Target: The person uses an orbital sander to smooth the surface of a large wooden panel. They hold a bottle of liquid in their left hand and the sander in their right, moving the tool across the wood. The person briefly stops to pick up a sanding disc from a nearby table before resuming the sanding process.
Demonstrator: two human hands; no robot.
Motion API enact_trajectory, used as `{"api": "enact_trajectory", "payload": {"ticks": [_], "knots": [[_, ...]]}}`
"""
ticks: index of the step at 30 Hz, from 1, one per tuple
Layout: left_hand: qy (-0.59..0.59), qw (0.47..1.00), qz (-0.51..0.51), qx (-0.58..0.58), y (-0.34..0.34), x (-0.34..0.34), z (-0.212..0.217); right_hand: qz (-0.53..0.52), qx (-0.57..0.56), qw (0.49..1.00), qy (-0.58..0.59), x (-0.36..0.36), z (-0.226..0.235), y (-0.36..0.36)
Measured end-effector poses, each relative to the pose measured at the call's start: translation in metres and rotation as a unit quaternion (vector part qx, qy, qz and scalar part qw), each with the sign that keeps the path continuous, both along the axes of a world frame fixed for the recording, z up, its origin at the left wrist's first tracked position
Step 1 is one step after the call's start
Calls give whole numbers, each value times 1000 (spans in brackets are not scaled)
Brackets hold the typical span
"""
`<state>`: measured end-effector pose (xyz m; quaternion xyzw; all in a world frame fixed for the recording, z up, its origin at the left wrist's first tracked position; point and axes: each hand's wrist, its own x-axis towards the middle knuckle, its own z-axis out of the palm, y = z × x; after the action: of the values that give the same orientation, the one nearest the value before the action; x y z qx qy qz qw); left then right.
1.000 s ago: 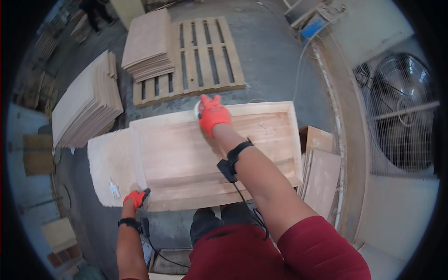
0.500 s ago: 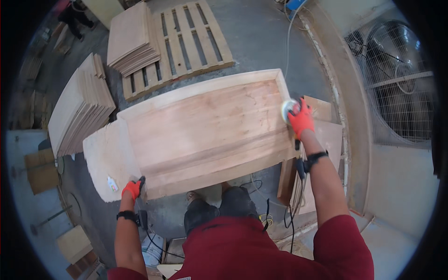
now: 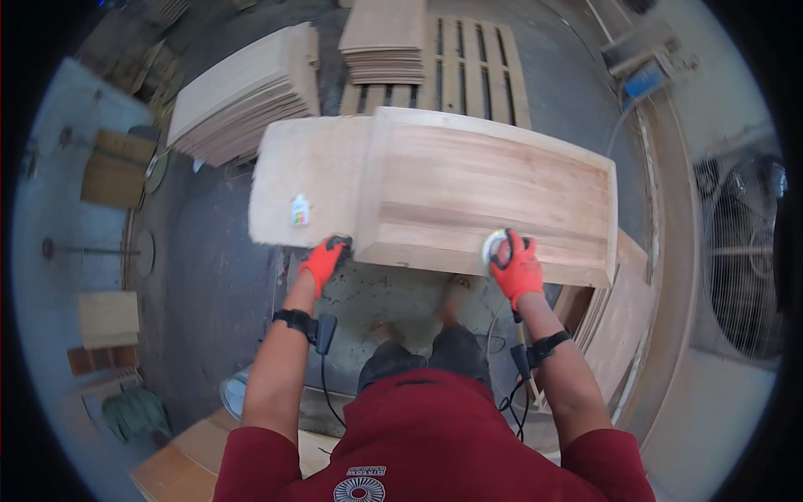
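A broad wooden panel [image 3: 493, 188] with a raised frame and streaked reddish grain lies flat at the centre of the view, its pale, unframed end reaching toward nine o'clock. On its near rail, at five o'clock of the panel, the right hand [image 3: 519, 268] in an orange glove is clenched over a small round sanding disc [image 3: 495, 246] pressed on the wood. The left hand [image 3: 324, 261], gloved alike, grips the panel's near edge at seven o'clock. A small bottle [image 3: 300, 209] rests on the pale end. At twelve o'clock a slatted pallet [image 3: 477, 63] carries a stack of thin boards [image 3: 385, 42]; another fanned stack [image 3: 242, 96] lies at ten o'clock. A caged fan [image 3: 744, 251] stands at three o'clock.
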<state>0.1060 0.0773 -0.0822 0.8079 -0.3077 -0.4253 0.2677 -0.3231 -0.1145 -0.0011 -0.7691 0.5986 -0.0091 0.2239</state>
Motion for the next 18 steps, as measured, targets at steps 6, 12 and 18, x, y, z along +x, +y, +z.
{"api": "enact_trajectory", "payload": {"ticks": [6,12,18], "knots": [[-3,990,24,138,186,-32,13,123,-21,992,-9,143,13,44],[112,948,252,157,492,-36,-94,268,21,963,-7,280,29,86],[295,781,535,-130,483,-124,-23,408,146,881,-191,321,21,181]]}}
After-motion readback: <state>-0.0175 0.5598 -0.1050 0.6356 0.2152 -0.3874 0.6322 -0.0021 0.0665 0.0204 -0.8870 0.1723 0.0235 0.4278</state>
